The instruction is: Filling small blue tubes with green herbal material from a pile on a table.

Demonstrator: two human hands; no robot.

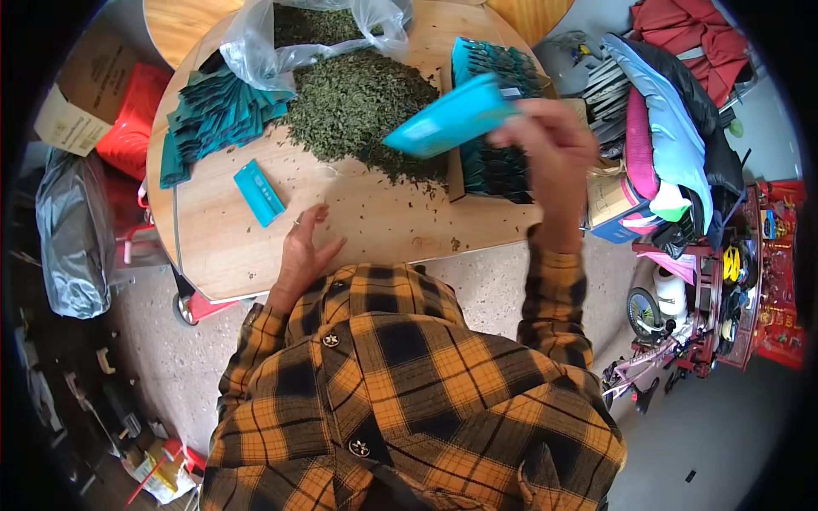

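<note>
My right hand (549, 137) grips a teal packet (447, 118) by one end, above the right edge of a heap of dried green leaves (358, 105) and beside an open cardboard box (456, 175). Many upright packets (498, 166) fill that box in rows. My left hand (310, 246) rests near the front edge of the wooden table (377, 223), fingers apart, holding nothing. Up and to its left, a single teal packet (259, 193) lies flat. A fanned pile of teal packets (220, 118) lies at the table's left, partly beneath a clear plastic bag (255, 54).
More dried leaves (313, 24) lie in the plastic bag at the far side. A carton (73, 121) and a red plastic stool (134, 121) stand left. Clothes (668, 121) are heaped at right, above a child's bicycle (652, 364). Leaf crumbs dot the tabletop.
</note>
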